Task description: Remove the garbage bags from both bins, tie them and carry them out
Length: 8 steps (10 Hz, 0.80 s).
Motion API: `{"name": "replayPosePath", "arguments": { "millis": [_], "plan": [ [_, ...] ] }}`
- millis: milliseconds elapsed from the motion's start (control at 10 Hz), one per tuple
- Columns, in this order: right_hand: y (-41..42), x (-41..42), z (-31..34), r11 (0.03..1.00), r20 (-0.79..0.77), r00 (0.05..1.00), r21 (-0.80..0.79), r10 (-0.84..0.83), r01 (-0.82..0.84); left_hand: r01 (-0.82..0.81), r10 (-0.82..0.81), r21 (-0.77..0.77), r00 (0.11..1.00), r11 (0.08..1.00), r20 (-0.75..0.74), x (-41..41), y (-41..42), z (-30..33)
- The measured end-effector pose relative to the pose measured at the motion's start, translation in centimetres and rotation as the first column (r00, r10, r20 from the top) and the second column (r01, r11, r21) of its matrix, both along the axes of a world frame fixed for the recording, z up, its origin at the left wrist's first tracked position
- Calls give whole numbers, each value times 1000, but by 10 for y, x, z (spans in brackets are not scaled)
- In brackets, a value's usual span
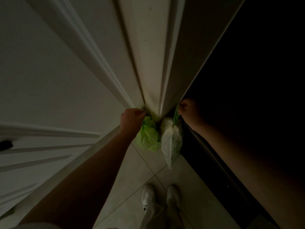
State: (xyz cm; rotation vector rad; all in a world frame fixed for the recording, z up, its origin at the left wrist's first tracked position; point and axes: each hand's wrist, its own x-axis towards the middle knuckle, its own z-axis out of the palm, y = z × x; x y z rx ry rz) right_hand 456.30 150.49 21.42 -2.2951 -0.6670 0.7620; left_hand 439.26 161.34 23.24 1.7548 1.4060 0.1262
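Note:
In dim light I look straight down at two tied garbage bags hanging above the tiled floor. A green garbage bag hangs from my left hand, whose fingers are closed around its top. Beside it, a white garbage bag with green drawstrings dangles from my right hand, fist closed on the strings. The two bags touch each other in front of a white door frame post.
A white panelled door with a dark handle fills the left. The white frame post rises ahead. To the right lies a dark opening past a threshold strip. My white shoes stand on pale floor tiles.

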Motion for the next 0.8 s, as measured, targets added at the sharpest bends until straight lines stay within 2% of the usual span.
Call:
{"name": "replayPosePath", "arguments": {
  "millis": [100,300,400,500,600,700,800],
  "plan": [
    [-6,-8,-10,999,-99,994,-22,36,-38,142,-144,-26,986,990,-81,4,-4,-2],
    [-11,-13,-8,993,-39,995,-76,91,-94,146,-145,-1,985,989,-96,7,-4,4],
    [-15,-11,-2,974,55,984,-163,170,-159,213,-206,28,967,977,-153,3,-4,6],
    [-22,-10,3,911,243,914,-339,326,-236,252,-237,59,953,966,-189,-3,-4,7],
    [-31,-10,12,849,310,849,-462,427,-257,314,-285,106,932,943,-225,-10,-7,15],
    [-37,-12,23,829,338,823,-498,457,-256,332,-294,149,928,931,-230,-17,-12,24],
    [-44,-14,31,840,359,817,-479,452,-254,348,-293,148,908,926,-300,-22,-18,34]
  ]
}}
